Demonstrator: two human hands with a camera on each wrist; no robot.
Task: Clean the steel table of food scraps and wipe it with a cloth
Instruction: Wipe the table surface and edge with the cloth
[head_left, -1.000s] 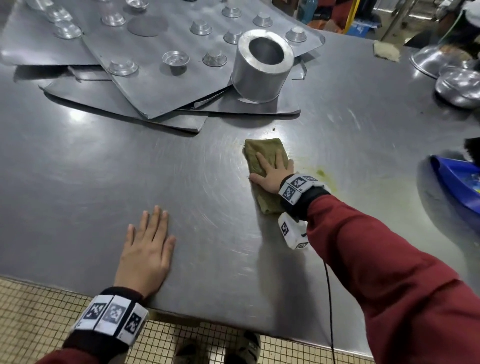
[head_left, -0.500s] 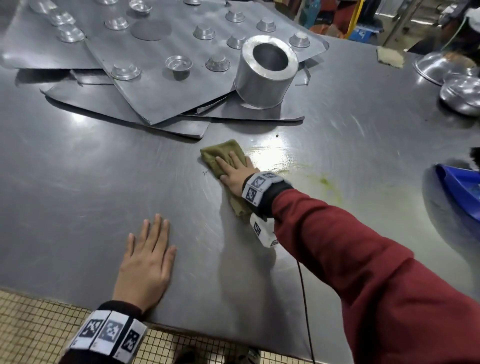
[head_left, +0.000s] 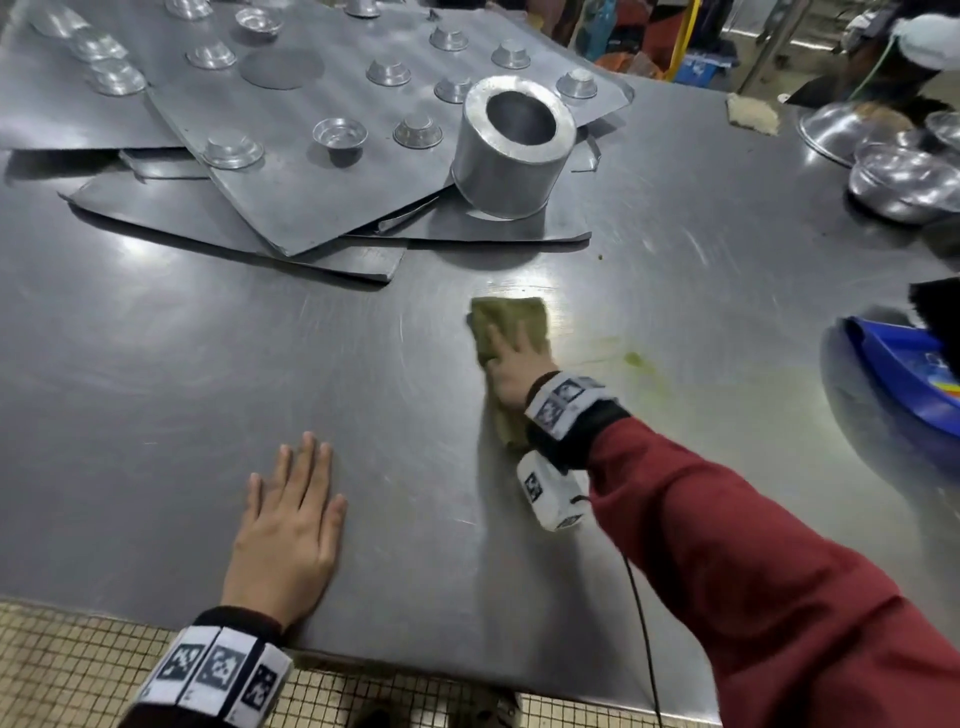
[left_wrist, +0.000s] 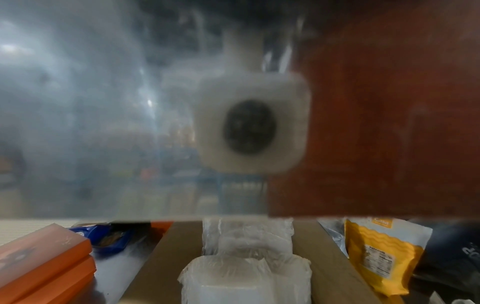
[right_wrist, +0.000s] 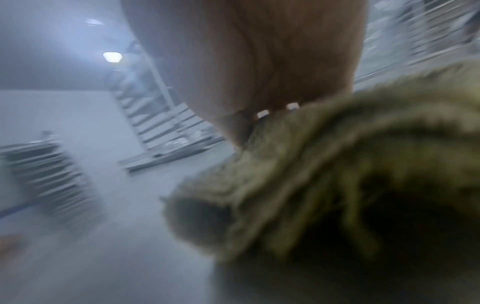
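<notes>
From the head view, I see my right hand (head_left: 514, 371) laid flat on the olive-green cloth (head_left: 511, 319), fingers (head_left: 501, 340) straight and pressing it onto the steel table (head_left: 208, 374). The cloth's far half shows beyond my fingertips; its near end trails under my wrist. Just right of the cloth a smeared yellow-green stain (head_left: 631, 358) marks the brushed, swirl-scratched metal. My left hand (head_left: 288, 525) rests palm-down near the table's front edge, fingers straight and slightly spread, holding nothing. Farther back lie overlapping flat metal sheets (head_left: 291, 208) dotted with small round metal moulds (head_left: 231, 150), and a thick hollow steel cylinder (head_left: 511, 156) stands on them. A blue dustpan (head_left: 904, 364) sits at the right edge.

In the left wrist view, everything is blurred; I make out only a red sleeve (left_wrist: 376, 123) and a white camera housing (left_wrist: 252, 125), and no fingers show.

In the right wrist view, my palm (right_wrist: 259, 61) bears down on the fuzzy, bunched cloth (right_wrist: 324, 174), which touches the grey table surface (right_wrist: 103, 246).
</notes>
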